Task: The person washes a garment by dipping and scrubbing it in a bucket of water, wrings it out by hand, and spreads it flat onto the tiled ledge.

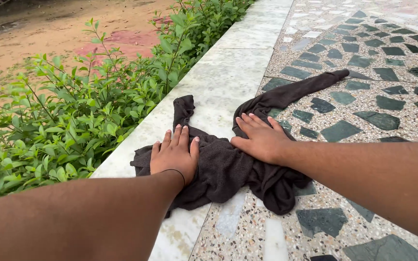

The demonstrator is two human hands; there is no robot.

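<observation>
View: a head-worn camera looks down along two bare forearms reaching forward over an outdoor floor.
Left hand: the left hand [174, 154] lies flat, palm down, fingers together and straight, pressing on the left part of the dark cloth [228, 166]; a thin black band [176, 173] circles the wrist.
Right hand: the right hand [262, 140] also lies flat and open, palm down, on the cloth's right part, fingers pointing left and away.
Hands together: they rest near each other but apart, neither one closed around anything.
Cloth: dark brown, crumpled, spread across the seam between the pale marble strip [228, 77] and the mosaic floor [378, 96]; one long end trails far right over the mosaic.
Floor: pebbled terrazzo set with dark green stone pieces.
Left side: a green leafy hedge [73, 116] borders the strip, with sandy ground [49, 34] beyond it.
</observation>
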